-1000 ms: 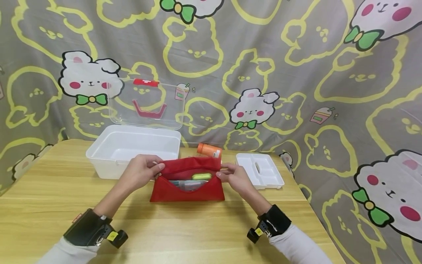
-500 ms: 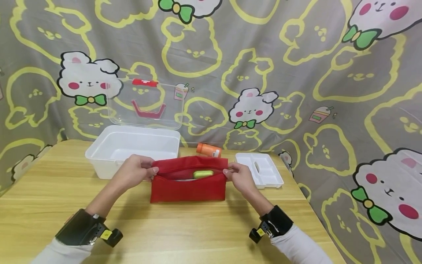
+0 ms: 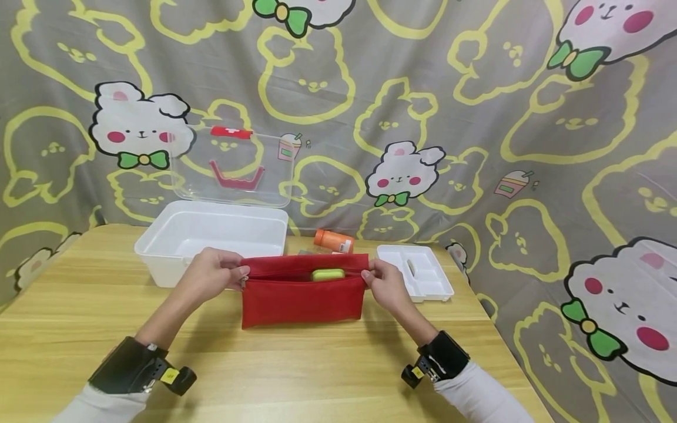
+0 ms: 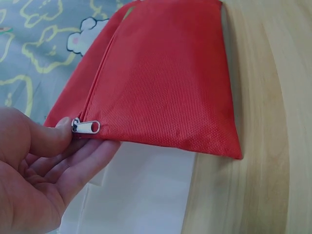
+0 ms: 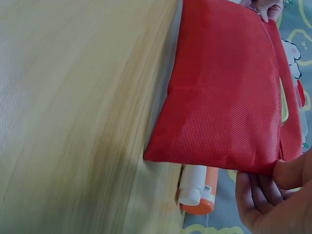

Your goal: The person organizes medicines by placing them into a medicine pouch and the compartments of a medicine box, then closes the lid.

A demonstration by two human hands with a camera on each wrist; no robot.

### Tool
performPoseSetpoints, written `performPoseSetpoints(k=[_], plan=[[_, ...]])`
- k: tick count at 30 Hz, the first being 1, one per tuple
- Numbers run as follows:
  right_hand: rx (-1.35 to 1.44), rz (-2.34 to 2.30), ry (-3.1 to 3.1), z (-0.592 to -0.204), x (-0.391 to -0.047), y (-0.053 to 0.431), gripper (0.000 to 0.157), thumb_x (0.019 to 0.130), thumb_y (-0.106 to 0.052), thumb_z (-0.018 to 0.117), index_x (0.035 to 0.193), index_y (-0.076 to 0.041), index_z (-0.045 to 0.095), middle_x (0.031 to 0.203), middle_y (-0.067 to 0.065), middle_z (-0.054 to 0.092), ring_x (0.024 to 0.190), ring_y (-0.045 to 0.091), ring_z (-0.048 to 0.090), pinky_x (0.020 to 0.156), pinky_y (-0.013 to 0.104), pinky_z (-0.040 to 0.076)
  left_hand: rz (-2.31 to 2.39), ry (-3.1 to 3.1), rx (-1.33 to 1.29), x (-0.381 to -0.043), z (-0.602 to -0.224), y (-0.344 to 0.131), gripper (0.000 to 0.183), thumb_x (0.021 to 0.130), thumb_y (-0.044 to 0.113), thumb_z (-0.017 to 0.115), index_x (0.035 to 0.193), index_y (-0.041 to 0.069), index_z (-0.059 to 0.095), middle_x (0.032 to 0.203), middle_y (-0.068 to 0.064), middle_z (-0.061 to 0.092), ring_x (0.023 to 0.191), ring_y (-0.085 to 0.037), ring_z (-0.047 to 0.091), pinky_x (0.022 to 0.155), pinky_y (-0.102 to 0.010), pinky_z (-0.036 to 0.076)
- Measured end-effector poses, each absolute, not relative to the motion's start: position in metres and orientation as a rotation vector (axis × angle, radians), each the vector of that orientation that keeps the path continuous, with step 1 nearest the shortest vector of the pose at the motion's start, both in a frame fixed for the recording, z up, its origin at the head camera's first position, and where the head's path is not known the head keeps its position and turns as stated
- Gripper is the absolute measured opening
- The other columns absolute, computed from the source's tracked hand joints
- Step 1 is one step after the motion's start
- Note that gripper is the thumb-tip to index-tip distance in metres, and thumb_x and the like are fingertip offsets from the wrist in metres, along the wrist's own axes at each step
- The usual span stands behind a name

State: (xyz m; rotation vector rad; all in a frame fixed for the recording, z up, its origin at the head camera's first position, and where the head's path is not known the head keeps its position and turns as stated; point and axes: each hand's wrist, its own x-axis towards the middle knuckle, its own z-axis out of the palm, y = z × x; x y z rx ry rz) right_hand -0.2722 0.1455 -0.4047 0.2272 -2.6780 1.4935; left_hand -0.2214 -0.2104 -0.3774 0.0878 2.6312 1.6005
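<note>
A red zippered pouch (image 3: 304, 302) is held upright over the wooden table, stretched wide between both hands. My left hand (image 3: 214, 273) pinches its upper left corner; in the left wrist view the thumb lies beside the silver zipper pull (image 4: 87, 126), fingers behind the fabric. At the opposite corner my right hand (image 3: 388, 285) grips the pouch between thumb and fingers. The zipper is undone, and the mouth shows as a narrow slit. A yellow-green item (image 3: 328, 274) peeks out of that slit; the rest of the contents is hidden by the front panel.
Behind on the left stands a white box (image 3: 158, 258), its clear lid (image 3: 233, 153) raised. An orange bottle (image 3: 333, 241) lies behind the pouch, with a white bottle (image 5: 192, 185) near it. A white divided tray (image 3: 423, 273) sits at right. A patterned curtain (image 3: 328, 70) hangs behind.
The hands have drawn apart, pulling the pouch's sagging mouth straight and nearly flat. The greyish packets visible inside earlier are now hidden behind the front panel.
</note>
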Motion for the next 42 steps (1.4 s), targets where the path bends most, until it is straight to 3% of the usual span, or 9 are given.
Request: performPoseSetpoints(k=[3, 7, 12, 21, 24, 29, 34, 42], plan=[[0.206, 1.526, -2.672, -0.404, -0.273, 0.145, 0.007, 0.097, -0.004, 0.062, 0.092, 0.001, 0.063, 0.078, 0.011, 0.065, 0.075, 0.021, 0.068, 0.067, 0.027, 0.049, 1.636, 2.606, 0.084, -0.22, -0.378, -0.209, 0.021, 0.096, 0.007, 0.067, 0.11, -0.008, 0.071, 0.092, -0.015, 0.076, 0.077, -0.021, 0.074, 0.078, -0.039, 0.062], [0.168, 1.593, -2.662, -0.401, -0.273, 0.145, 0.005, 0.096, -0.002, 0.062, 0.093, 0.002, 0.063, 0.078, 0.01, 0.063, 0.077, 0.026, 0.067, 0.076, 0.038, 0.058, 1.636, 2.616, 0.097, -0.22, -0.377, -0.206, 0.02, 0.096, 0.007, 0.067, 0.109, -0.007, 0.072, 0.094, -0.016, 0.076, 0.077, -0.02, 0.073, 0.077, -0.037, 0.062], [0.154, 1.632, -2.675, -0.396, -0.272, 0.144, 0.008, 0.094, -0.002, 0.062, 0.097, 0.005, 0.064, 0.079, 0.012, 0.067, 0.075, 0.026, 0.069, 0.083, 0.049, 0.059, 1.619, 2.638, 0.104, -0.219, -0.375, -0.205, 0.018, 0.096, 0.007, 0.067, 0.108, -0.006, 0.073, 0.097, -0.017, 0.076, 0.077, -0.019, 0.073, 0.076, -0.036, 0.062], [0.224, 1.615, -2.734, -0.391, -0.272, 0.151, 0.02, 0.095, -0.006, 0.062, 0.112, 0.004, 0.066, 0.098, 0.022, 0.072, 0.09, 0.033, 0.07, 0.085, 0.046, 0.058, 1.549, 2.674, 0.098, -0.22, -0.374, -0.2, 0.017, 0.095, 0.008, 0.068, 0.108, -0.002, 0.075, 0.087, -0.011, 0.074, 0.074, -0.02, 0.068, 0.076, -0.035, 0.062], [0.242, 1.582, -2.738, -0.389, -0.271, 0.152, 0.02, 0.096, -0.008, 0.062, 0.112, 0.002, 0.067, 0.101, 0.024, 0.072, 0.092, 0.034, 0.07, 0.082, 0.041, 0.058, 1.504, 2.709, 0.123, -0.22, -0.374, -0.199, 0.016, 0.095, 0.008, 0.069, 0.107, 0.0, 0.076, 0.083, -0.008, 0.072, 0.073, -0.021, 0.067, 0.07, -0.033, 0.06], [0.244, 1.487, -2.734, -0.387, -0.267, 0.149, 0.017, 0.095, -0.01, 0.064, 0.11, -0.001, 0.067, 0.093, 0.016, 0.073, 0.088, 0.029, 0.07, 0.071, 0.03, 0.052, 1.475, 2.742, 0.137, -0.22, -0.374, -0.196, 0.016, 0.095, 0.008, 0.069, 0.108, 0.001, 0.076, 0.083, -0.007, 0.072, 0.072, -0.021, 0.067, 0.063, -0.029, 0.056], [0.336, 1.34, -2.667, -0.384, -0.257, 0.136, 0.015, 0.093, -0.011, 0.068, 0.106, -0.003, 0.067, 0.091, 0.008, 0.073, 0.087, 0.022, 0.07, 0.076, 0.035, 0.055, 1.474, 2.752, 0.132, -0.219, -0.373, -0.193, 0.018, 0.095, 0.008, 0.069, 0.109, 0.001, 0.076, 0.089, -0.01, 0.075, 0.072, -0.019, 0.065, 0.065, -0.029, 0.056], [0.681, 1.192, -2.497, -0.379, -0.231, 0.095, 0.011, 0.089, -0.01, 0.077, 0.095, -0.008, 0.067, 0.083, -0.001, 0.069, 0.075, 0.01, 0.064, 0.07, 0.025, 0.055, 1.449, 2.807, 0.173, -0.22, -0.372, -0.192, 0.013, 0.094, 0.008, 0.069, 0.102, 0.002, 0.078, 0.077, -0.004, 0.071, 0.069, -0.02, 0.064, 0.058, -0.029, 0.052]])
